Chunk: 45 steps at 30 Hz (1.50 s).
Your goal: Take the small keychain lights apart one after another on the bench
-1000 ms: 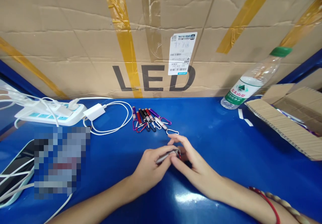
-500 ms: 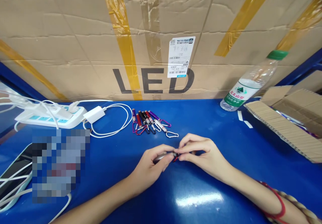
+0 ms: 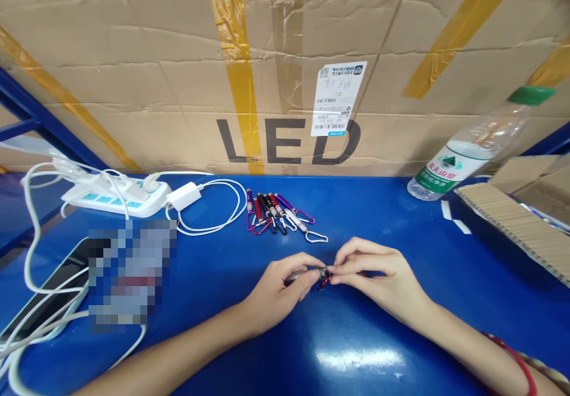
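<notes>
Between the thumb and fingers of my left hand (image 3: 280, 292) lies a small silver keychain flashlight (image 3: 294, 276), mostly covered by them. Its dark end points right, and a small red clip (image 3: 323, 284) hangs beneath that end. My right hand (image 3: 387, 274) is pinched closed at the same end, fingertips almost meeting those of the left; what exactly it grips is too small to make out. Beyond both hands, several keychain flashlights (image 3: 276, 205) in purple, red, black and silver lie in a row with carabiner clips toward me.
At left are a white power strip (image 3: 133, 203), a white adapter (image 3: 184, 196) with looped cable, and a phone (image 3: 48, 301) under cables beside a blurred patch. A water bottle (image 3: 458, 161) leans at right near an open cardboard box (image 3: 512, 224). A large carton (image 3: 169, 87) walls the back.
The view has shifted, so everything sits further right. Both hands stay together at the flashlight's end, with the right fingertips slightly farther from the left and more of the dark end showing.
</notes>
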Each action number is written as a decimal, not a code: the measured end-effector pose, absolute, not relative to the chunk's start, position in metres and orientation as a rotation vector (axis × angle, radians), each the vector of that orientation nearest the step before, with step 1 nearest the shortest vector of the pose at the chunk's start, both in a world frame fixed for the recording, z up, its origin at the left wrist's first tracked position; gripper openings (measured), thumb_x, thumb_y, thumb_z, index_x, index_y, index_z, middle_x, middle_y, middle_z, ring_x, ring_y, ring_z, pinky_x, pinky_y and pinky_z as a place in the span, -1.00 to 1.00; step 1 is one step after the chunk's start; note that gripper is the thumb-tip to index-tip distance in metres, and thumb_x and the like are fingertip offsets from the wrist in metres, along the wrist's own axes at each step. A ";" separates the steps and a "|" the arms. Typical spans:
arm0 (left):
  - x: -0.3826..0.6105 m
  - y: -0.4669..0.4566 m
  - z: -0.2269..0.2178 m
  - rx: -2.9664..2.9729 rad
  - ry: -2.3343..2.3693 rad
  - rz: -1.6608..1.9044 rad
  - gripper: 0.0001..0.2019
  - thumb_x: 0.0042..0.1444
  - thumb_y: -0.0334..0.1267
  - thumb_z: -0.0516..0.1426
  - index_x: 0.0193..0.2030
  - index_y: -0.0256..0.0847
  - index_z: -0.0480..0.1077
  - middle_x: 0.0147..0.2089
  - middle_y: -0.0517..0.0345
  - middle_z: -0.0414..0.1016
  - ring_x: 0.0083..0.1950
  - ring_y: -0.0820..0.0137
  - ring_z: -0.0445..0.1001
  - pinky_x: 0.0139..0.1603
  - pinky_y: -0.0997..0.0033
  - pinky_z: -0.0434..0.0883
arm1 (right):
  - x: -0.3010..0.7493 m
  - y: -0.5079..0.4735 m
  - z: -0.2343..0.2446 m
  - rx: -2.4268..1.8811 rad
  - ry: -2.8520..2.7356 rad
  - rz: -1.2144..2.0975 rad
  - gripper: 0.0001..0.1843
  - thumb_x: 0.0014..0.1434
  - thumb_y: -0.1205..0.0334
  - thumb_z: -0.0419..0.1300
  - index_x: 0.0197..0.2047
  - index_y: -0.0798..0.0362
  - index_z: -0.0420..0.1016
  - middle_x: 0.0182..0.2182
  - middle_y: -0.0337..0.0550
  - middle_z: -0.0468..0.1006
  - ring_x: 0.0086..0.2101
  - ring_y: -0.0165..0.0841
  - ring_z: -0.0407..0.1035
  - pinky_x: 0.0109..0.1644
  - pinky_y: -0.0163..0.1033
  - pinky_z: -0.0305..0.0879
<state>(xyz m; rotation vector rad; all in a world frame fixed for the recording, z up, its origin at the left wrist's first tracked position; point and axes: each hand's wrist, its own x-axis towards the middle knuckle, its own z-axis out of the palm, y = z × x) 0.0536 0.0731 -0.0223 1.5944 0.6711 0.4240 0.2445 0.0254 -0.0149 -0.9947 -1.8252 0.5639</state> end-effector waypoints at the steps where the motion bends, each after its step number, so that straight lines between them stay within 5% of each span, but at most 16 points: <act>1: 0.054 0.073 -0.023 1.598 0.666 0.428 -0.64 0.18 -0.12 -0.03 -0.11 -0.41 0.37 -0.49 0.19 0.23 -0.51 0.69 0.14 -0.47 0.71 0.12 | 0.245 0.026 -0.015 -0.985 -1.829 0.578 -0.92 0.13 0.30 0.25 -0.36 0.06 0.59 -0.40 -0.15 0.45 -0.42 -0.46 0.38 -0.37 -0.42 0.33; 10: 0.052 0.074 -0.023 1.625 0.633 0.446 -0.67 0.18 -0.19 -0.01 -0.07 -0.37 0.40 -0.37 0.12 0.34 -0.47 0.69 0.19 -0.43 0.71 0.18 | 0.244 0.027 -0.015 -0.933 -1.794 0.727 -0.89 0.14 0.33 0.23 -0.37 0.05 0.60 -0.40 -0.12 0.43 -0.48 -0.45 0.40 -0.43 -0.42 0.38; 19: 0.046 0.072 -0.018 1.948 0.668 0.331 -0.76 0.25 -0.25 -0.10 -0.07 -0.18 0.33 -0.12 0.22 0.39 -0.07 0.55 0.31 0.00 0.56 0.20 | 0.245 0.027 -0.024 -0.896 -1.754 0.849 -0.81 0.17 0.45 0.16 -0.37 0.07 0.58 -0.36 -0.13 0.36 -0.50 -0.51 0.36 -0.41 -0.42 0.38; 25: 0.045 0.066 -0.020 1.947 0.700 0.291 -0.74 0.27 -0.24 -0.16 0.04 -0.10 0.19 -0.05 0.23 0.32 -0.04 0.56 0.29 -0.02 0.55 0.20 | 0.248 0.027 -0.027 -0.937 -1.724 0.919 -0.85 0.16 0.40 0.19 -0.38 0.09 0.58 -0.37 -0.13 0.38 -0.51 -0.53 0.33 -0.49 -0.45 0.32; 36: 0.046 0.063 -0.028 2.019 0.639 0.314 -0.86 0.24 -0.27 -0.13 -0.28 -0.28 0.12 -0.11 0.11 0.41 -0.12 0.50 0.39 -0.16 0.56 0.24 | 0.248 0.027 -0.027 -0.894 -1.710 1.066 -0.82 0.17 0.39 0.19 -0.45 0.14 0.56 -0.38 -0.14 0.35 -0.50 -0.55 0.33 -0.45 -0.45 0.33; 45: 0.047 0.060 -0.041 2.370 0.527 0.644 -0.82 0.26 -0.34 -0.16 -0.32 -0.30 0.18 -0.37 0.16 0.32 -0.31 0.56 0.34 -0.29 0.62 0.25 | 0.237 0.023 -0.027 -0.920 -1.666 0.995 -0.72 0.14 0.37 0.22 -0.60 0.18 0.44 -0.47 -0.19 0.32 -0.51 -0.52 0.36 -0.43 -0.42 0.34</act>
